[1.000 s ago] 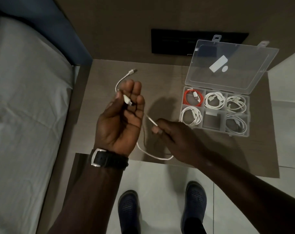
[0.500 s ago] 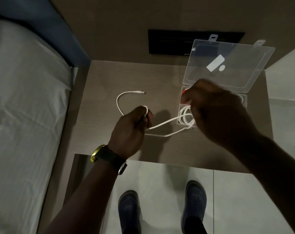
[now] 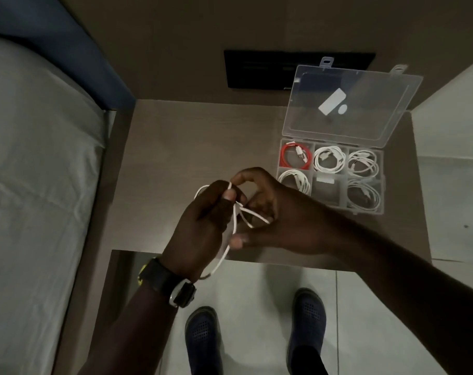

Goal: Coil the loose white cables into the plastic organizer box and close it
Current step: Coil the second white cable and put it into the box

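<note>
A loose white cable [image 3: 233, 228] is held between both hands above the front of the bedside table [image 3: 176, 147]. My left hand [image 3: 203, 226] pinches its loops near the top, and one loop hangs down past my wrist. My right hand [image 3: 273, 212] grips the strand on the right side, close against the left hand. The clear plastic organizer box [image 3: 381, 182] sits open at the right of the table, lid [image 3: 351, 101] tilted up. Its compartments hold one red coiled cable [image 3: 295, 158] and several white coiled cables [image 3: 328, 159]. The front middle compartment holds no cable.
A bed with a grey sheet [image 3: 40, 185] and blue headboard [image 3: 76, 50] lies to the left. A black panel [image 3: 257, 69] is set in the wall behind the table. My feet in dark shoes [image 3: 203, 336] stand on the tiled floor below.
My right hand has come back from over the box to meet the left hand. The cable's free end has left the table top and is now gathered into loops between both hands.
</note>
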Tool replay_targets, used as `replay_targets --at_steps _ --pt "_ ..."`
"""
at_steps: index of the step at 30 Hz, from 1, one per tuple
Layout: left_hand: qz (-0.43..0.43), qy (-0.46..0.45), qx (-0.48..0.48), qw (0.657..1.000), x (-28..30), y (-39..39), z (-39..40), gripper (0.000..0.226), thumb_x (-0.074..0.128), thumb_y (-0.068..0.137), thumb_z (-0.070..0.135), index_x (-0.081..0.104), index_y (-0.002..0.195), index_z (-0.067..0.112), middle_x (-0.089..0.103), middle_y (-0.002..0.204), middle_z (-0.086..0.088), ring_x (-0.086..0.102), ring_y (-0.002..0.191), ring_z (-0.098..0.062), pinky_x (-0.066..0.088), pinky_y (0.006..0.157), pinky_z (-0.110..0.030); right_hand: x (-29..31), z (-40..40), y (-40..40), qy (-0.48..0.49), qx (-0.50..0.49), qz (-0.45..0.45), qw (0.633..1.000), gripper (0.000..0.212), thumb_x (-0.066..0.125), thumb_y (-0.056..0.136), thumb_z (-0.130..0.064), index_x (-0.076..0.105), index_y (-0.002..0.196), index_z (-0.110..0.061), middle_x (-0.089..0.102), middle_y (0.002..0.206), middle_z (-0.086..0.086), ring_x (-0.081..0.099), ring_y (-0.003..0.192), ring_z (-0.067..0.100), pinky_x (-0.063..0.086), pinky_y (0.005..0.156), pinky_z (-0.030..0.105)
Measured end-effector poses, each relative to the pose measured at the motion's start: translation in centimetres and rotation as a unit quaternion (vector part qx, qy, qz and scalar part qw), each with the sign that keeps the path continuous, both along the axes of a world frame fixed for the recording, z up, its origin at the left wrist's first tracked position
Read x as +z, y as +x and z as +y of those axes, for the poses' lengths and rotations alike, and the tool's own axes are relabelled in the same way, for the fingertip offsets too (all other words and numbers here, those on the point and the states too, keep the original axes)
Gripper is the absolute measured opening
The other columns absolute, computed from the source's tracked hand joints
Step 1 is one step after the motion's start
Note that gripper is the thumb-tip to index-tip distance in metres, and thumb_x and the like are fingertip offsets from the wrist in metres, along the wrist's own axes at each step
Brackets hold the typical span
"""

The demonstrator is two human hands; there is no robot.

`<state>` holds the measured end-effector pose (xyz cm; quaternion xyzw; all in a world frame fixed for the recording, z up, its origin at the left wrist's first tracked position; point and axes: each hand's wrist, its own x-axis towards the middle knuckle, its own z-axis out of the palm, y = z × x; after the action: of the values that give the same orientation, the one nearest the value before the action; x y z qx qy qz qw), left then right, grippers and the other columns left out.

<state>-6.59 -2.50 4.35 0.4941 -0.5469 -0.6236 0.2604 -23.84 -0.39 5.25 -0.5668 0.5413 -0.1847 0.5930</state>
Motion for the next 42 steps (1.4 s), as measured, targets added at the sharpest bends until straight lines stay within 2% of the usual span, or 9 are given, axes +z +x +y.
replay_targets --at_steps 3,8,12,15,20,23,26,30,42 --pt "0.004 -0.016 -0.005 1.0 -0.1 0.4 -0.6 0.027 0.042 0.103 0.021 0.061 0.101 0.001 0.041 0.063 0.009 0.034 0.058 -0.012 0.031 0.054 -0.023 -1.0 -0.3 -0.8 0.029 -0.146 -0.078 0.986 0.028 0.07 0.08 -0.008 0.061 0.106 -0.012 0.07 0.07 0.008 0.066 0.063 0.019 0.055 0.067 0.044" --pt "-0.16 -0.151 -0.164 0.962 -0.5 0.5 -0.3 0.025 0.048 0.1 0.023 0.068 0.11 0.012 0.066 0.093 0.006 0.061 0.087 -0.009 0.047 0.076 -0.026 -0.4 -1.1 -3.3 -0.322 -0.153 0.306 0.883 0.013 0.058 0.085 -0.02 0.065 0.076 -0.014 0.066 0.071 0.004 0.059 0.067 0.021 0.048 0.063 0.037" --pt "-0.236 -0.147 -0.118 0.953 -1.6 1.3 0.3 0.025 0.047 0.1 0.026 0.067 0.087 0.019 0.057 0.063 0.017 0.049 0.058 -0.002 0.037 0.058 -0.025 0.6 -3.3 -6.4 -0.184 -0.375 0.035 0.908 0.016 0.054 0.087 0.001 0.067 0.086 -0.008 0.066 0.075 0.007 0.064 0.065 0.019 0.054 0.062 0.033" --pt "-0.198 -0.067 -0.062 0.976 -2.6 3.1 1.2 0.029 0.045 0.1 0.031 0.062 0.079 0.021 0.047 0.052 0.013 0.04 0.05 -0.006 0.036 0.055 -0.032 0.8 -4.2 -10.2 -0.001 -0.52 -0.207 0.829 0.028 0.042 0.092 0.001 0.065 0.088 -0.012 0.057 0.062 0.0 0.05 0.044 0.009 0.043 0.041 0.019" --pt "-0.177 -0.027 -0.161 0.971 -2.7 4.2 3.2 0.031 0.049 0.091 0.033 0.055 0.066 0.017 0.041 0.052 0.008 0.039 0.051 -0.009 0.035 0.054 -0.029 -0.3 -5.3 -15.3 -0.005 -0.651 -0.203 0.731 0.026 0.039 0.095 -0.013 0.054 0.075 -0.022 0.039 0.049 -0.006 0.032 0.038 0.009 0.023 0.038 0.019" --pt "-0.068 0.098 -0.046 0.992 -2.1 2.8 3.1 0.03 0.048 0.094 0.017 0.05 0.064 0.011 0.033 0.054 0.002 0.025 0.049 -0.014 0.023 0.046 -0.025 -1.3 -5.9 -13.0 -0.067 -0.472 0.071 0.876 0.01 0.056 0.091 -0.018 0.056 0.1 -0.02 0.053 0.083 0.004 0.048 0.062 0.012 0.04 0.052 0.024" --pt "0.049 0.203 0.062 0.976 -1.1 1.5 2.3 0.025 0.038 0.092 0.011 0.049 0.069 0.009 0.024 0.058 -0.006 0.015 0.047 -0.015 0.011 0.044 -0.026 -2.8 -5.7 -9.7 -0.122 -0.104 0.416 0.895 0.101 0.081 0.074 -0.023 0.021 0.154 -0.01 0.034 0.151 0.021 0.036 0.137 0.038 0.036 0.109 0.048" --pt "0.282 0.322 0.075 0.901 0.2 0.3 1.6 0.021 0.04 0.091 0.018 0.048 0.071 0.015 0.033 0.056 0.004 0.021 0.042 -0.008 0.015 0.041 -0.023 -1.7 -2.8 -3.4 -0.364 0.084 0.23 0.899 0.078 0.062 0.081 -0.014 0.03 0.152 -0.007 0.03 0.16 0.013 0.015 0.151 0.029 0.015 0.121 0.051" --pt "0.497 0.358 0.099 0.784 2.4 -0.3 0.9 0.03 0.027 0.1 0.023 0.054 0.087 0.017 0.047 0.063 0.009 0.045 0.047 -0.004 0.033 0.049 -0.015 -2.8 -1.5 0.5 -0.059 -0.128 -0.072 0.987 0.02 0.056 0.097 -0.02 0.06 0.077 -0.021 0.053 0.067 0.001 0.055 0.065 0.016 0.053 0.06 0.038"
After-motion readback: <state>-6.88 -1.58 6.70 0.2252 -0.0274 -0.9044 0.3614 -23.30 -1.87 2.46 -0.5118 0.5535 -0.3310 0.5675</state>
